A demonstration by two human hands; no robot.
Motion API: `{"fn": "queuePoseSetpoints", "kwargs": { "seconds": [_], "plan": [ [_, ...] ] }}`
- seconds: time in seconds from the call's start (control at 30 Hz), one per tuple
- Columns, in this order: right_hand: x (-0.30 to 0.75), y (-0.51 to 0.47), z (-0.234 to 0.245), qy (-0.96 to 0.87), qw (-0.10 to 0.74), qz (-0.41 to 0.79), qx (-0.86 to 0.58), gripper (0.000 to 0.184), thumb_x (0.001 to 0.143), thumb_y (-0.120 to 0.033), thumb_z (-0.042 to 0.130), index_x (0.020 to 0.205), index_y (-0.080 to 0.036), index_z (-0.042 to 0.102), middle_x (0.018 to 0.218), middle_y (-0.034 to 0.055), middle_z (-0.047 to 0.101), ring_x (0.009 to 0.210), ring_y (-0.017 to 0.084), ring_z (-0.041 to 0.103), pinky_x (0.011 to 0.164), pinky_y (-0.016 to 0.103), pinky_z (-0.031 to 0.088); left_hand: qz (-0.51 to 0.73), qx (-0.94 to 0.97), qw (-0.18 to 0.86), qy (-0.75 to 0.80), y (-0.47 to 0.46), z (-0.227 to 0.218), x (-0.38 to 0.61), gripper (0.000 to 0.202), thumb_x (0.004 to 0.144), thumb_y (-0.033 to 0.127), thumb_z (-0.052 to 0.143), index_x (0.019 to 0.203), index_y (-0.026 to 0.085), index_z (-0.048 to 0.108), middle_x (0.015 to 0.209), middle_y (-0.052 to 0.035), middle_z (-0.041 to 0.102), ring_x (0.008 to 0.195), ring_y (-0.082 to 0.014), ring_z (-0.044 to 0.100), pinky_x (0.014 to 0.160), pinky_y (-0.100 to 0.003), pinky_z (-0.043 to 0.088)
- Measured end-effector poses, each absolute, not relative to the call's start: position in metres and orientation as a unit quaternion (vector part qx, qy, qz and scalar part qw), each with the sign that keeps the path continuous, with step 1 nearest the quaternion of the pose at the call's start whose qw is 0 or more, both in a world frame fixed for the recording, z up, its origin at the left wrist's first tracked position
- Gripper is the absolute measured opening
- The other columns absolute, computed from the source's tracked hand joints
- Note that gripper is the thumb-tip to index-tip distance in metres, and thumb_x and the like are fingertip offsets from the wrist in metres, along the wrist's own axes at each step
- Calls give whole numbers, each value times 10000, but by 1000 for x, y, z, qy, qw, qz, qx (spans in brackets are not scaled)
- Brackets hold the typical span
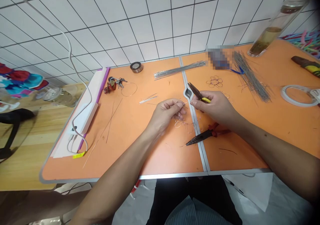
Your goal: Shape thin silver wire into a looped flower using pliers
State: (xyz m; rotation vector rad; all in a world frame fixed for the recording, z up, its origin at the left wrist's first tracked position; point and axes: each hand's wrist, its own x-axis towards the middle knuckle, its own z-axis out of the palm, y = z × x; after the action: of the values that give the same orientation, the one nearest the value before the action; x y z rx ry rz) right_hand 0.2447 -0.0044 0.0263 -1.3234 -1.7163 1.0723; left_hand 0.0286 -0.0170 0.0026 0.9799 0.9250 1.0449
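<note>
My left hand (166, 113) pinches a thin copper-coloured wire between thumb and fingers, with loose wire curls (181, 123) tangled just below it. My right hand (215, 107) grips small yellow-handled pliers (196, 93), their dark jaws pointing up and left toward the wire. Red-handled needle-nose pliers (206, 134) lie on the orange folding table (150, 151) below my right wrist. A small flower shape of bent wire (214, 82) lies beyond my right hand.
Bundles of straight steel wires (178, 70) (250, 77) lie at the far side, with a roll of black tape (136, 67), keys (115, 83), a glass bottle of brown liquid (272, 28), a clear tape roll (297, 95) and a white cable (82, 108) around them.
</note>
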Motion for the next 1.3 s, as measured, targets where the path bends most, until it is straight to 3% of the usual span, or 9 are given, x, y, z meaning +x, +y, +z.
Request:
{"fn": "queuePoseSetpoints", "kwargs": {
  "seconds": [0.17, 0.37, 0.8, 1.07, 1.3],
  "plan": [
    [245, -4, 24, -654, 362, 450, -489, 227, 901, -406, 771, 819, -226, 658, 718, -21, 553, 673, 164, 499, 628, 326, 360, 457, 435, 662, 404, -18, 4, 29, 223, 868, 375, 882, 962, 176, 843, 809, -45, 758, 620, -106, 625, 635, -253, 549],
    [245, -5, 25, -655, 349, 460, -488, 221, 910, -402, 751, 823, -220, 661, 701, -24, 546, 665, 159, 490, 632, 325, 340, 434, 469, 654, 405, -17, 3, 29, 249, 887, 399, 861, 855, 161, 793, 818, -46, 747, 631, -101, 634, 654, -249, 531],
    [246, -5, 27, -656, 337, 460, -494, 225, 896, -369, 749, 783, -212, 635, 693, -18, 515, 670, 156, 470, 639, 333, 300, 417, 500, 639, 410, -14, -1, 27, 337, 885, 454, 870, 801, 165, 720, 755, -21, 701, 624, -104, 604, 660, -260, 504],
    [246, -4, 24, -629, 328, 503, -493, 301, 916, -444, 809, 796, -222, 644, 688, -8, 522, 644, 154, 475, 604, 328, 319, 425, 448, 657, 432, -15, 5, 22, 354, 930, 520, 822, 988, 170, 813, 836, -70, 799, 683, -137, 667, 700, -270, 548],
    [244, -4, 24, -611, 352, 526, -476, 308, 904, -459, 829, 806, -222, 659, 710, -5, 595, 642, 151, 532, 630, 321, 420, 437, 420, 665, 437, -15, 6, 23, 234, 911, 392, 842, 922, 171, 764, 824, -61, 800, 659, -122, 678, 659, -234, 539]
  ]
}}
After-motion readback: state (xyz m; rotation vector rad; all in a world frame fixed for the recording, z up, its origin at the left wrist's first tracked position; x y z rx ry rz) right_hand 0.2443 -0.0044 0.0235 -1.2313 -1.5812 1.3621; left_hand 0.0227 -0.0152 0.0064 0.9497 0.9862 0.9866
